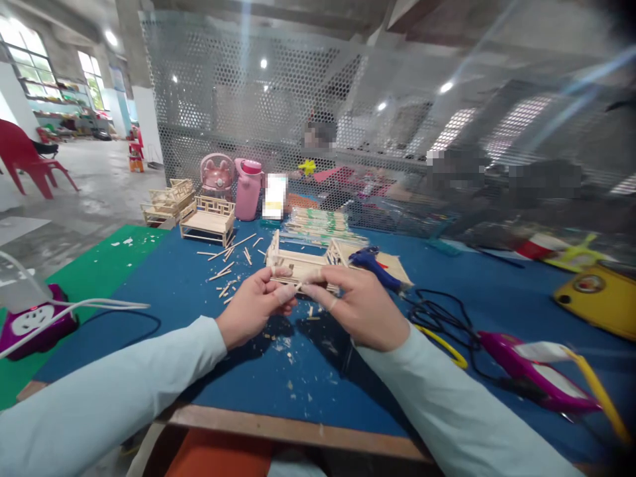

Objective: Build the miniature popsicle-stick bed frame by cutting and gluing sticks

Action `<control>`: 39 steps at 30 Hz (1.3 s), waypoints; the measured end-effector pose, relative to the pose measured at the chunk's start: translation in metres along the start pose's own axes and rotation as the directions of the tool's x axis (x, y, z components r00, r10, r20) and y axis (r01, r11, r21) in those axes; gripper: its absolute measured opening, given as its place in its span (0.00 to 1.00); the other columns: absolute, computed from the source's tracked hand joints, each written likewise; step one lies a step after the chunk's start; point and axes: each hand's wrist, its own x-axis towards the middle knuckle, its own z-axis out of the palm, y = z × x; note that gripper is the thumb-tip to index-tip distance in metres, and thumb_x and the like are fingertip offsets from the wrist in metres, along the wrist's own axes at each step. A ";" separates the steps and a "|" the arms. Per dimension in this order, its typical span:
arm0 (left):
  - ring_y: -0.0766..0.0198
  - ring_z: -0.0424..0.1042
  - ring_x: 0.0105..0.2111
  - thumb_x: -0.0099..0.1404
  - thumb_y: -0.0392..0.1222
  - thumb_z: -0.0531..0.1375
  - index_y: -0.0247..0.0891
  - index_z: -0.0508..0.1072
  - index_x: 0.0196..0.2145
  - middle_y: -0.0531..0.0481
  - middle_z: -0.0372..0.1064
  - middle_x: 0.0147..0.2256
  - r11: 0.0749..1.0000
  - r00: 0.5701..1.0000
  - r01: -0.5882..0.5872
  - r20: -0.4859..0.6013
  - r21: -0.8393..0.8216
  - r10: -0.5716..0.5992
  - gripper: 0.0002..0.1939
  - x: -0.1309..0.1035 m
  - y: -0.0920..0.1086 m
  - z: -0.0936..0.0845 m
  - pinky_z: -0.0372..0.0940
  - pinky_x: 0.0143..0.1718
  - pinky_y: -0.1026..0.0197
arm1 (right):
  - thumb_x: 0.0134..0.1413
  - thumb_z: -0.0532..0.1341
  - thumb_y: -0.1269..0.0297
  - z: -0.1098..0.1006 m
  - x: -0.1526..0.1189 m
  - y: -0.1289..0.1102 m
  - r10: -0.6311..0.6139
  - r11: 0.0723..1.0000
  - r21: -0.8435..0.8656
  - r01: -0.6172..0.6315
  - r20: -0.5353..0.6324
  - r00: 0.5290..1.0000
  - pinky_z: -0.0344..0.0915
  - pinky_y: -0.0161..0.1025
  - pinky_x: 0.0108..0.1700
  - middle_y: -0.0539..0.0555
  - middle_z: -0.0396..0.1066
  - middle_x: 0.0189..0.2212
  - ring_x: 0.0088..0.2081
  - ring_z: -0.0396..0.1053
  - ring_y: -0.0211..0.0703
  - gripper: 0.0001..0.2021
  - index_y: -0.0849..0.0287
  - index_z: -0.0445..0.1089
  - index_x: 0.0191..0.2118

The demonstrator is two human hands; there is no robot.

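Note:
My left hand point(251, 308) and my right hand point(365, 308) meet over the blue table, their fingertips pinched around a short wooden stick point(299, 287). Pale coverings wrap several of the fingertips. Just behind the fingers stands a miniature wooden bench frame point(275, 250), partly hidden by both hands. To the right of it, a blue glue gun point(376, 268) lies with its black cord trailing right. Loose cut sticks point(226, 270) are scattered left of the bench frame, and small scraps lie under my hands.
Finished miniature benches point(209, 222) stand at the back left, beside a pink flask point(248, 192). Bagged sticks point(318, 228) lie before a perforated metal screen point(238, 99). Purple power strips sit left point(37, 321) and right point(541, 374), with cables across the table. A yellow case point(599, 301) is far right.

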 end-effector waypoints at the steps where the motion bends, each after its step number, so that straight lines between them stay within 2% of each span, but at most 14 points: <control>1: 0.72 0.67 0.23 0.44 0.50 0.70 0.34 0.65 0.39 0.58 0.67 0.20 1.000 1.000 -0.012 -0.014 -0.011 0.012 0.28 0.001 0.001 -0.001 0.62 0.28 0.67 | 0.55 0.57 0.64 0.001 0.007 0.002 -0.015 1.000 0.025 0.015 0.005 1.000 0.63 0.36 0.32 0.52 0.73 0.26 0.28 0.69 0.38 0.08 0.59 0.72 0.29; 3: 0.72 0.67 0.23 0.45 0.49 0.70 0.35 0.66 0.38 0.57 0.69 0.22 1.000 0.999 -0.027 -0.025 -0.015 0.027 0.26 0.003 0.001 -0.002 0.63 0.29 0.67 | 0.54 0.58 0.65 0.001 0.018 0.006 -0.060 0.997 0.041 0.059 0.014 0.998 0.62 0.35 0.32 0.51 0.72 0.25 0.28 0.67 0.37 0.07 0.59 0.71 0.29; 6: 0.73 0.67 0.21 0.54 0.49 0.65 0.34 0.66 0.34 0.54 0.69 0.21 0.999 0.998 0.012 -0.055 0.053 -0.009 0.18 0.007 0.002 -0.005 0.62 0.26 0.68 | 0.53 0.58 0.66 0.001 0.029 0.013 -0.145 0.989 -0.008 0.145 -0.012 0.989 0.61 0.37 0.34 0.51 0.70 0.25 0.29 0.65 0.38 0.07 0.60 0.69 0.27; 9: 0.73 0.63 0.17 0.63 0.51 0.55 0.35 0.65 0.31 0.55 0.66 0.19 0.985 0.979 0.072 -0.198 0.159 -0.040 0.15 0.011 0.002 -0.010 0.58 0.20 0.69 | 0.53 0.57 0.66 0.007 0.035 0.022 -0.178 0.982 -0.090 0.169 -0.102 0.979 0.59 0.40 0.36 0.52 0.69 0.25 0.30 0.64 0.40 0.07 0.60 0.68 0.27; 11: 0.74 0.58 0.15 0.65 0.50 0.51 0.35 0.65 0.31 0.57 0.62 0.18 0.969 0.958 0.034 -0.283 0.245 0.038 0.14 0.015 0.002 -0.015 0.54 0.17 0.70 | 0.53 0.57 0.66 0.013 0.037 0.028 -0.185 0.976 -0.138 0.166 -0.135 0.974 0.58 0.41 0.37 0.52 0.69 0.24 0.30 0.63 0.41 0.07 0.60 0.67 0.26; 13: 0.74 0.58 0.17 0.65 0.46 0.52 0.36 0.65 0.33 0.58 0.60 0.21 0.923 0.925 -0.091 -0.311 0.374 0.217 0.10 0.020 0.002 -0.021 0.55 0.18 0.69 | 0.53 0.57 0.65 0.019 0.037 0.033 -0.200 0.970 -0.169 0.175 -0.146 0.969 0.57 0.42 0.36 0.52 0.69 0.24 0.30 0.63 0.42 0.08 0.59 0.67 0.25; 15: 0.72 0.62 0.24 0.62 0.39 0.55 0.35 0.65 0.39 0.54 0.64 0.27 0.808 0.872 -0.235 -0.251 0.540 0.421 0.08 0.024 0.004 -0.027 0.59 0.24 0.69 | 0.53 0.57 0.65 0.023 0.036 0.036 -0.221 0.963 -0.189 0.190 -0.159 0.962 0.58 0.42 0.36 0.53 0.68 0.24 0.30 0.63 0.42 0.08 0.59 0.66 0.25; 17: 0.68 0.65 0.32 0.58 0.32 0.56 0.36 0.63 0.47 0.48 0.67 0.39 0.640 0.834 -0.342 -0.091 0.688 0.544 0.18 0.028 0.008 -0.034 0.61 0.29 0.67 | 0.53 0.57 0.65 0.024 0.036 0.037 -0.240 0.957 -0.211 0.202 -0.177 0.954 0.58 0.42 0.37 0.53 0.69 0.25 0.31 0.64 0.43 0.07 0.59 0.67 0.26; 18: 0.67 0.64 0.35 0.55 0.29 0.56 0.36 0.60 0.51 0.45 0.67 0.44 0.556 0.827 -0.383 0.006 0.738 0.562 0.24 0.030 0.010 -0.036 0.61 0.31 0.66 | 0.53 0.57 0.66 0.024 0.036 0.038 -0.248 0.953 -0.224 0.206 -0.180 0.952 0.58 0.42 0.38 0.53 0.69 0.26 0.32 0.64 0.44 0.07 0.59 0.67 0.26; 21: 0.66 0.63 0.35 0.52 0.27 0.56 0.39 0.53 0.58 0.42 0.59 0.55 0.403 0.835 -0.459 0.231 0.792 0.499 0.36 0.035 0.019 -0.043 0.62 0.32 0.63 | 0.53 0.57 0.65 0.025 0.036 0.041 -0.259 0.943 -0.259 0.209 -0.175 0.950 0.59 0.43 0.39 0.55 0.70 0.29 0.34 0.65 0.46 0.06 0.59 0.69 0.28; 24: 0.69 0.62 0.30 0.52 0.28 0.56 0.42 0.46 0.62 0.41 0.56 0.58 0.387 0.863 -0.475 0.332 0.790 0.380 0.42 0.041 0.028 -0.046 0.62 0.32 0.63 | 0.52 0.57 0.65 0.025 0.036 0.043 -0.260 0.938 -0.278 0.207 -0.169 0.951 0.59 0.44 0.40 0.55 0.70 0.30 0.36 0.65 0.46 0.06 0.58 0.70 0.29; 29: 0.72 0.62 0.25 0.53 0.33 0.60 0.42 0.41 0.64 0.39 0.65 0.52 0.385 0.885 -0.466 0.417 0.797 0.207 0.46 0.054 0.043 -0.045 0.61 0.28 0.64 | 0.51 0.58 0.67 0.024 0.037 0.043 -0.297 0.915 -0.326 0.239 -0.141 0.944 0.58 0.45 0.41 0.55 0.70 0.31 0.37 0.64 0.47 0.06 0.58 0.71 0.28; 34: 0.67 0.67 0.28 0.50 0.34 0.63 0.36 0.43 0.64 0.42 0.71 0.43 0.234 0.886 -0.460 0.458 0.856 0.066 0.48 0.065 0.060 -0.033 0.61 0.31 0.63 | 0.52 0.58 0.66 0.024 0.038 0.045 -0.323 0.902 -0.344 0.260 -0.138 0.936 0.58 0.45 0.42 0.55 0.70 0.33 0.38 0.64 0.47 0.06 0.57 0.71 0.28; 39: 0.63 0.70 0.32 0.52 0.34 0.62 0.34 0.51 0.61 0.46 0.72 0.36 0.106 0.888 -0.458 0.460 0.882 0.011 0.40 0.070 0.066 -0.023 0.61 0.34 0.63 | 0.52 0.58 0.65 0.028 0.038 0.046 -0.309 0.916 -0.314 0.251 -0.151 0.939 0.59 0.46 0.42 0.56 0.70 0.33 0.38 0.64 0.47 0.06 0.57 0.70 0.28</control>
